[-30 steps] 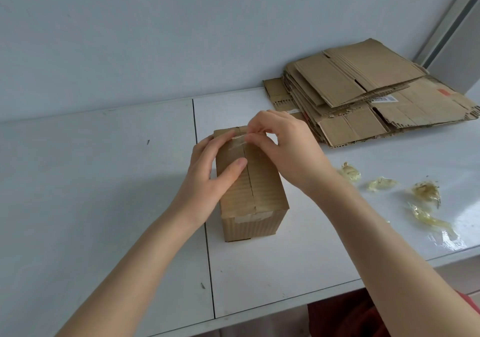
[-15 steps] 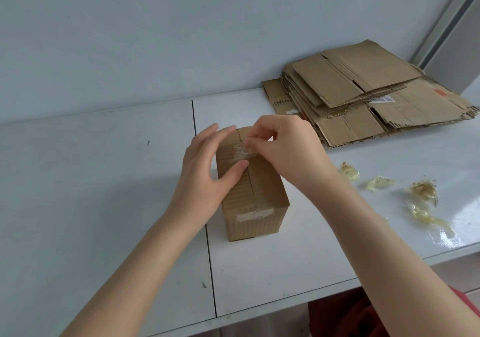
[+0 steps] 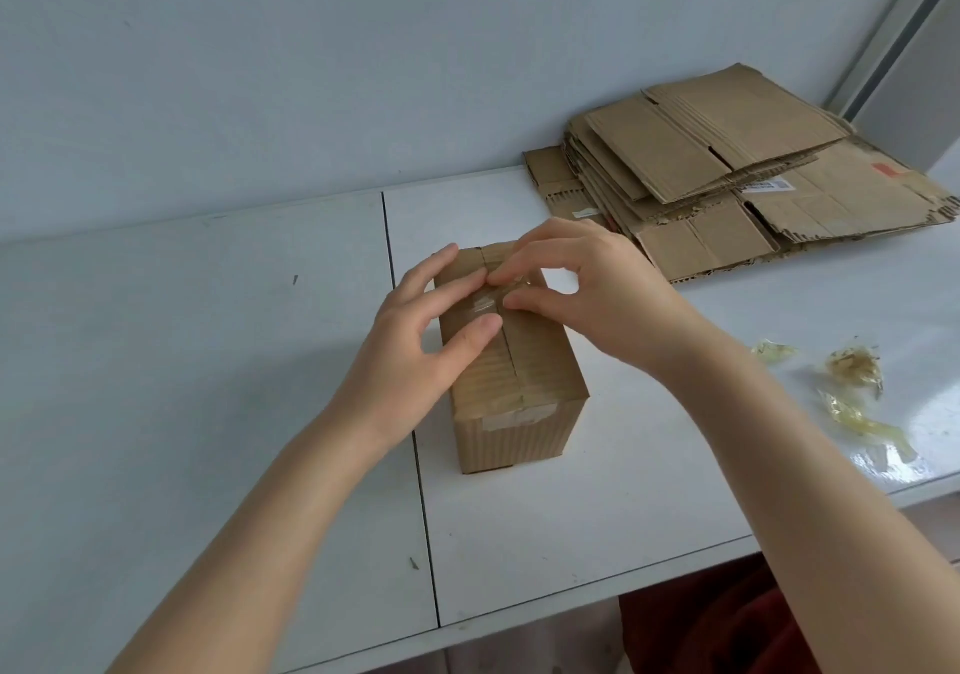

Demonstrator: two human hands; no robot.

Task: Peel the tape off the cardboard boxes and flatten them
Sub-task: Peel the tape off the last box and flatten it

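A small closed cardboard box (image 3: 524, 403) stands on the white table (image 3: 208, 361), its top seam running away from me. Clear tape (image 3: 491, 299) lies along the far part of that seam, partly lifted. My right hand (image 3: 597, 294) pinches the loose tape end between thumb and forefinger above the box top. My left hand (image 3: 415, 351) rests on the box's left side and top, thumb pressing near the seam, fingers stretched over the far corner. A strip of tape remains on the box's near edge (image 3: 514, 416).
A pile of flattened cardboard boxes (image 3: 727, 174) lies at the back right against the wall. Several crumpled bits of peeled tape (image 3: 852, 367) lie on the table at the right. The table's front edge runs close below my arms.
My right hand has drawn the tape end back toward me along the seam, from the far edge to the middle of the top. My left hand spread its fingers and stayed on the box.
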